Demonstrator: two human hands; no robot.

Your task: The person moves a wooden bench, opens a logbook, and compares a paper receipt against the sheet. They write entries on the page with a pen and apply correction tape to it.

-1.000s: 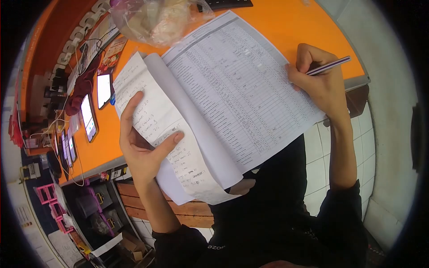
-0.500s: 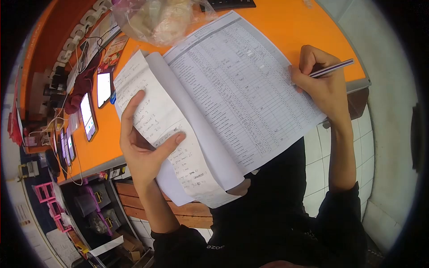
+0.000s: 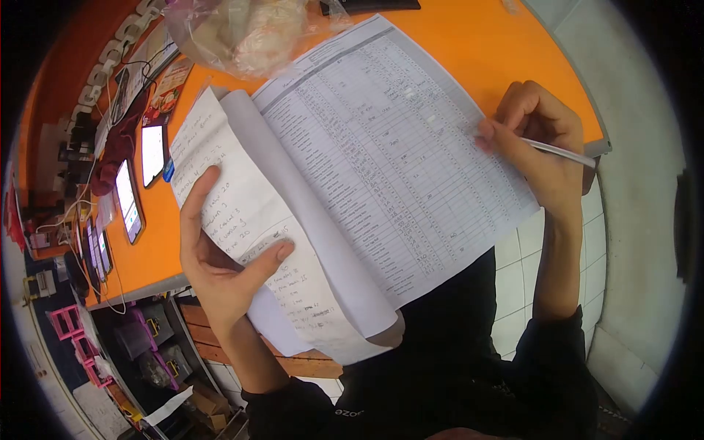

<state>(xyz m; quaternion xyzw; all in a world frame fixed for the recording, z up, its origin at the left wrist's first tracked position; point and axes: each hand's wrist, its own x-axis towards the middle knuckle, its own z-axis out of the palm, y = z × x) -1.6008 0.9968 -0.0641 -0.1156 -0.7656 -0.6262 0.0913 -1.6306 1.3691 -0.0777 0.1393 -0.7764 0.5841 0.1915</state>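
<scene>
My left hand point(image 3: 224, 271) grips the left side of a handwritten sheet point(image 3: 257, 213), thumb on top near its lower half. Under and beside that sheet lies a printed table form point(image 3: 396, 161), with rows of small text and some handwritten entries, its left part curled over. In my right hand point(image 3: 543, 143) is a pen point(image 3: 561, 151), held between the fingers and slanting down to the right. The fingertips of that hand are over the form's right edge; the pen's tip is hidden.
Clear plastic bag point(image 3: 253, 33) at the orange table's point(image 3: 469, 37) top; dark keyboard-like object point(image 3: 374, 6) beside it. Phones lie left, one point(image 3: 128, 202) and another point(image 3: 153, 154) with lit screens, among white cables. Shelving with pink baskets point(image 3: 67, 321) stands lower left.
My right hand has shifted slightly down and right, and the pen now tilts downward to the right instead of upward. My left hand and the papers appear slightly lower and further left.
</scene>
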